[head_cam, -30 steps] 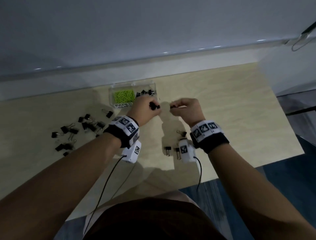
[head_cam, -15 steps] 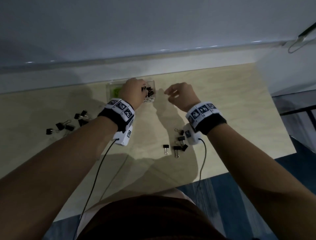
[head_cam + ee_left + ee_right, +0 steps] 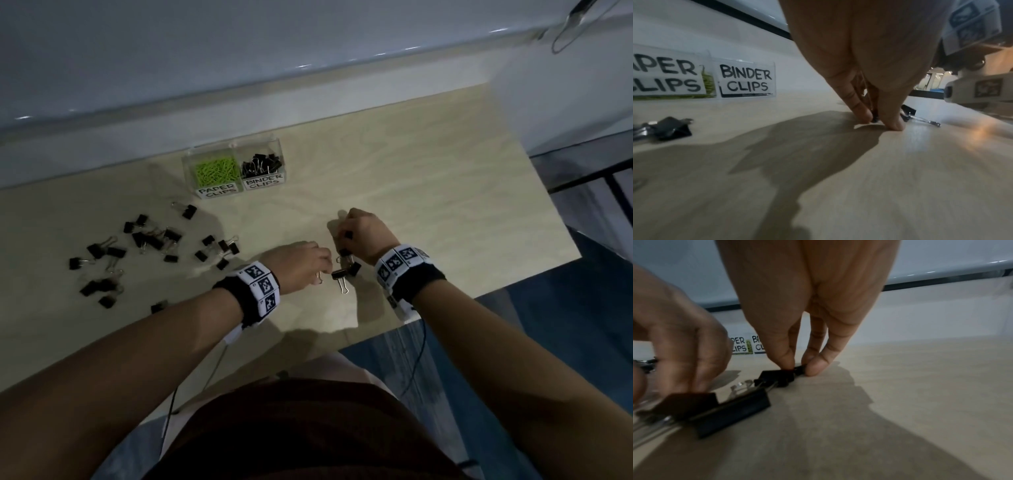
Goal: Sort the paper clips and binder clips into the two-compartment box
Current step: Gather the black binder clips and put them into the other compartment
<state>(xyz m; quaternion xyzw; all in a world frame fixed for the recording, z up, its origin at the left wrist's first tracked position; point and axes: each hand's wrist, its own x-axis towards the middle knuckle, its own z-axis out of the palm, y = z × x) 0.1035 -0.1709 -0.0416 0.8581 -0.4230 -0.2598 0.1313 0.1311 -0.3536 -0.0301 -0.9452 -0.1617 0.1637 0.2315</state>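
Place: we see what looks like an office or desk workspace.
Surface: a pale wood-grain tabletop [image 3: 428, 178] set against a plain grey wall [image 3: 239, 51].
Supplies: a clear box [image 3: 236, 150] hand-labelled "PAPER CLIPS" and "BINDER CLIPS", and black binder clips [image 3: 150, 240] scattered beside it.
Floor: blue-grey [image 3: 565, 342].

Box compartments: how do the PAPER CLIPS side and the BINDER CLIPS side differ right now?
The PAPER CLIPS compartment sits on the left of the box and holds bright green wire clips. The BINDER CLIPS compartment is on the right and holds black clips with silver handles, piled to around its rim; the green clips lie lower. Both are clear-walled and open-topped, and each carries a white hand-lettered label on the front.
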